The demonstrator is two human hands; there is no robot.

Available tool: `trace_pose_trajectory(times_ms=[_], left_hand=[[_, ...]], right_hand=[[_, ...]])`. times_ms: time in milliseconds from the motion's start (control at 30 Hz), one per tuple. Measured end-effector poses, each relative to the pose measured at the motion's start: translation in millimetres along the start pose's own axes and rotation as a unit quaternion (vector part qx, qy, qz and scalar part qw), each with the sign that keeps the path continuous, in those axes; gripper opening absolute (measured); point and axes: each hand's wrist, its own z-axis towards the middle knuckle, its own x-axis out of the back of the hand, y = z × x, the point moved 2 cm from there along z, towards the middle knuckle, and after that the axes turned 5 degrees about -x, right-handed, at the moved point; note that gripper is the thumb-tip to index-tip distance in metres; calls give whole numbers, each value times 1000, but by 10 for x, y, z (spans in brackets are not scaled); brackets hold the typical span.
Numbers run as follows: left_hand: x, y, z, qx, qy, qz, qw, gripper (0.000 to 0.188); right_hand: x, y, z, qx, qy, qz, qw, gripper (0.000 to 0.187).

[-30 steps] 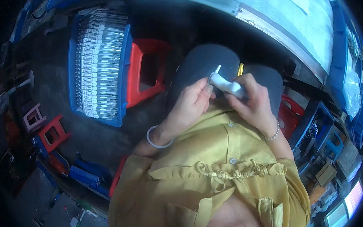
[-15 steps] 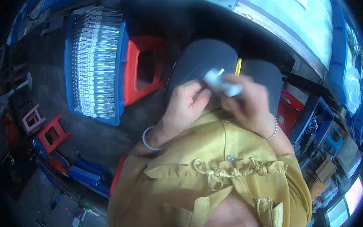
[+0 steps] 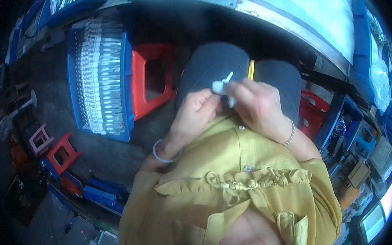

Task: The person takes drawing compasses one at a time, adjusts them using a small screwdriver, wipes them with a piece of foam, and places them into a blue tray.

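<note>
Fingers (image 3: pixel 209 103) pinching white piece (image 3: pixel 218 88), left hand (image 3: pixel 193 114) and right hand (image 3: pixel 265 106) alike; closer together than a second ago

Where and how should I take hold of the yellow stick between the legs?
Probably best to pinch the yellow stick across its narrow exposed length, coming from above. The two dark-clad legs flank it, and its near end runs to the right hand in this view, so the far end looks freer.

L grip (image 3: pixel 195 114) & R grip (image 3: pixel 262 105) v. close tog., both curled.
</note>
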Motion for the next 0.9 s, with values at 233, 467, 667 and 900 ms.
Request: trace_pose_trajectory(times_ms=[233, 467, 667, 900], left_hand=[[-58, 109, -36, -265, 106, 369, 885, 26], [-95, 170, -129, -249, 146, 469, 835, 34], [-85, 183, -143, -277, 113, 501, 812, 34], [-54, 135, -129, -301, 114, 525, 788, 29]], right_hand=[[-43, -1, -10, -22, 4, 28, 999, 30], [-136, 118, 29, -38, 53, 77, 995, 30], [-128, 18, 20, -13, -1, 76, 997, 42], [-178, 79, 77, -42, 15, 114, 992, 36]])
